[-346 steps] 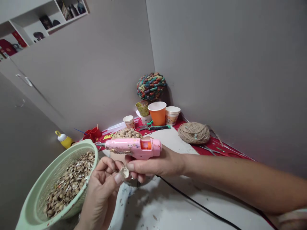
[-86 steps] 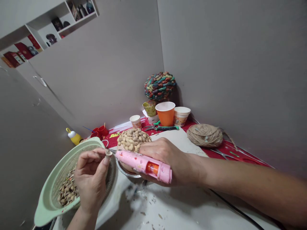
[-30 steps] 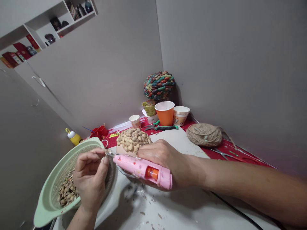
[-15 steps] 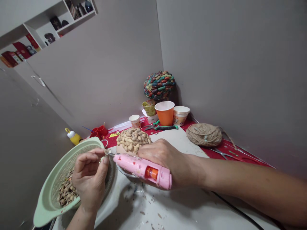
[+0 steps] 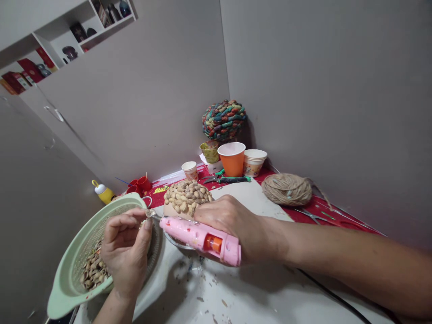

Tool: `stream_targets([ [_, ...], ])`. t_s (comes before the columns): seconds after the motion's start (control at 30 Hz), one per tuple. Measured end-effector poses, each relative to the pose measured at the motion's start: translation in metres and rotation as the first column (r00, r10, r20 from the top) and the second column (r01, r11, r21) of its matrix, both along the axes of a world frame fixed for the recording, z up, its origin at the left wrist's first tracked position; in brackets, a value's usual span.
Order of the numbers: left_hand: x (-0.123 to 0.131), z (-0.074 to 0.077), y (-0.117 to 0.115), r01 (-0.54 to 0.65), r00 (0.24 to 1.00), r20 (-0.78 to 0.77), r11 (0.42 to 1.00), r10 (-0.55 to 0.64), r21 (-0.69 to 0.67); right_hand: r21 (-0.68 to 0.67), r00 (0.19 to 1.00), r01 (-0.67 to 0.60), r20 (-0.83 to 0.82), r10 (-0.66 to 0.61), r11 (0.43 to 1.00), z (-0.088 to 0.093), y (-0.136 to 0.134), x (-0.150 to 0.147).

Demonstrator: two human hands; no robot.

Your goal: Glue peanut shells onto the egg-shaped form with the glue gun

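My right hand [image 5: 232, 220] is wrapped round a pink hot glue gun [image 5: 197, 236], its nozzle pointing left. The nozzle tip reaches the fingertips of my left hand [image 5: 130, 245], where thumb and fingers pinch a small pale nut shell [image 5: 144, 222], mostly hidden. A glossy blob, apparently glue, shows at the tip. Behind the gun stands a rounded form [image 5: 185, 197] with pale nut shells stuck over its top; its lower part is bare and partly covered by my right hand. Left of my left hand, a green colander [image 5: 67, 274] holds loose nut shells [image 5: 94, 272].
Farther back are an orange cup [image 5: 231, 162], paper cups [image 5: 255, 164], green-handled pliers [image 5: 232, 179] and a multicoloured ball [image 5: 224, 120]. Twine [image 5: 286, 189] and scissors [image 5: 317, 217] lie at right. A black cord [image 5: 332, 294] trails across the white tabletop among shell bits.
Both hands and the glue gun stay almost still, nozzle at the left fingertips. The glossy blob at the tip looks slightly larger.
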State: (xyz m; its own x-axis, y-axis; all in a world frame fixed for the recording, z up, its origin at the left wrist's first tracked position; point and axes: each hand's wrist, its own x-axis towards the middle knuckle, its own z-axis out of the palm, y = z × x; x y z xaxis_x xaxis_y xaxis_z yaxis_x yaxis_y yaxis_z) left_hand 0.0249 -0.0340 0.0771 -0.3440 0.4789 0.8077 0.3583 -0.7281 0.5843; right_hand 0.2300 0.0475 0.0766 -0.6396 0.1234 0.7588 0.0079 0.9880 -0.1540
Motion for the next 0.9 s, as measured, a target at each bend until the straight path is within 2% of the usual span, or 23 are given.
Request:
stream_targets([
  [0.5, -0.0012, 0.0026, -0.0039, -0.061, 0.997, 0.032, 0.996, 0.063, -0.072, -0.022, 0.998, 0.048, 0.045, -0.047, 0.999, 0.0008, -0.0011, 0.0],
  [0.8, -0.0008, 0.0054, -0.0029, 0.011, 0.997, 0.082, 0.999, -0.007, -0.047, 0.019, 0.998, 0.056, -0.008, -0.056, 0.998, -0.0017, -0.0001, -0.0008],
  [0.9, 0.0011, 0.0092, -0.0057, -0.003, 0.995, 0.095, 0.999, 0.007, -0.049, 0.047, 0.993, 0.086, -0.09, -0.081, 0.995, 0.0024, 0.0036, 0.0006],
])
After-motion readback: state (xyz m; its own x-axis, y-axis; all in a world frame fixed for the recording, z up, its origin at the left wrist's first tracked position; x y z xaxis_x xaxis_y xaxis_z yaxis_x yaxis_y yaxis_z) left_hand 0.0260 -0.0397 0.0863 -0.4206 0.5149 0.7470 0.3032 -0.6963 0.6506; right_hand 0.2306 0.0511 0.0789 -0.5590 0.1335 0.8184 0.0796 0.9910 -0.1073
